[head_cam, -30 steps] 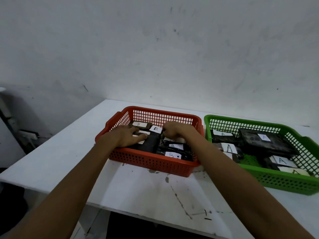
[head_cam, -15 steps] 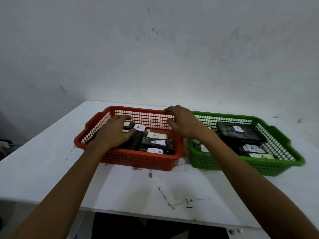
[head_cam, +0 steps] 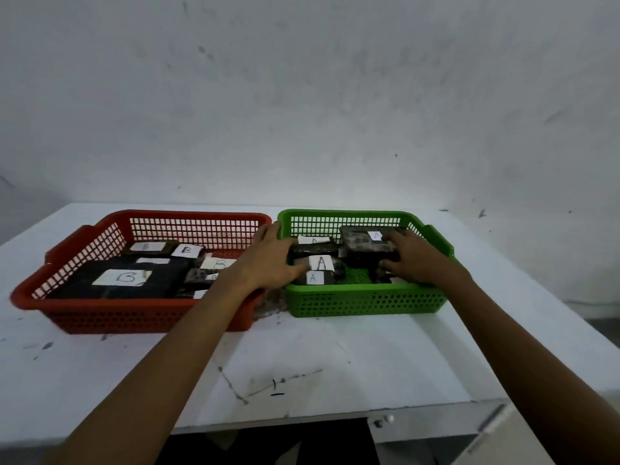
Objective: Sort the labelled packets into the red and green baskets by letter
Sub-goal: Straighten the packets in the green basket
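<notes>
The red basket (head_cam: pixel 134 313) stands on the left and holds several dark packets with white B labels, the biggest one (head_cam: pixel 120 277) at its front. Right beside it, the green basket (head_cam: pixel 365 301) holds dark packets labelled A (head_cam: pixel 321 262). Both my hands are inside the green basket. My left hand (head_cam: pixel 271 260) lies at its left wall with fingers spread, the thumb touching a small A packet. My right hand (head_cam: pixel 416 260) is curled around the right end of a large A packet (head_cam: pixel 360 245), fingers on top and thumb at its front.
Both baskets sit on a white scuffed table (head_cam: pixel 302 360) against a bare grey wall. The table's front edge runs close below my forearms, with a dark gap under it. A white cabinet corner (head_cam: pixel 486 431) shows at the lower right.
Both hands have left the red basket and moved right into the green one. The view has swung so both baskets are fully visible.
</notes>
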